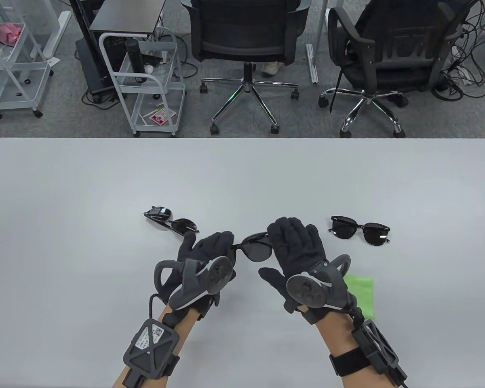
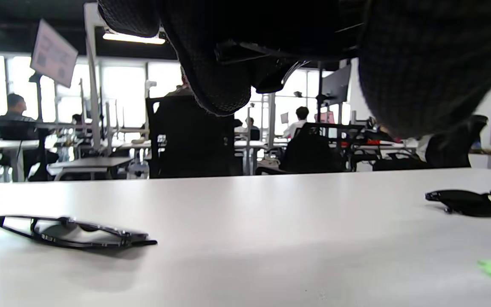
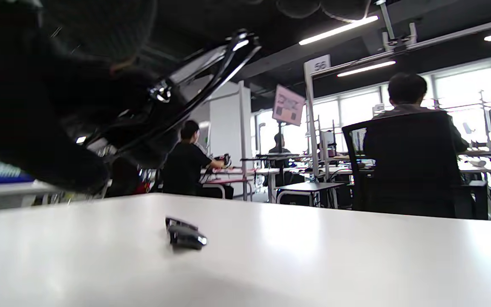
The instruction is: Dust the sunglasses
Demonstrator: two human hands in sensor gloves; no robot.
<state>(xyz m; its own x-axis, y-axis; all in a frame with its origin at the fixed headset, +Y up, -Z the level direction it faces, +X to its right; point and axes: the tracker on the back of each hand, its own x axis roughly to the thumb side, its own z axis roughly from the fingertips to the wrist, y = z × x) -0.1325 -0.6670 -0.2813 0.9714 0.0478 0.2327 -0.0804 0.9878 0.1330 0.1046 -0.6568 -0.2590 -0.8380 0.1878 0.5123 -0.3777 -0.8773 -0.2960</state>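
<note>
Just below centre frame, held sunglasses (image 1: pixel 255 247) pinched at one end by left hand (image 1: pixel 204 252), right hand (image 1: pixel 297 246) cupped over the other, green cloth (image 1: pixel 361 293) unused at lower right; probably light, slick-lensed, fragile-hinged, best gripped by the frame.

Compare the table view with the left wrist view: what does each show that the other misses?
Only the table view shows both hands, left hand and right hand, on the middle sunglasses, and the whole green cloth. Only the left wrist view shows desks and people far behind. Both show the left sunglasses, right sunglasses and white table.
</note>
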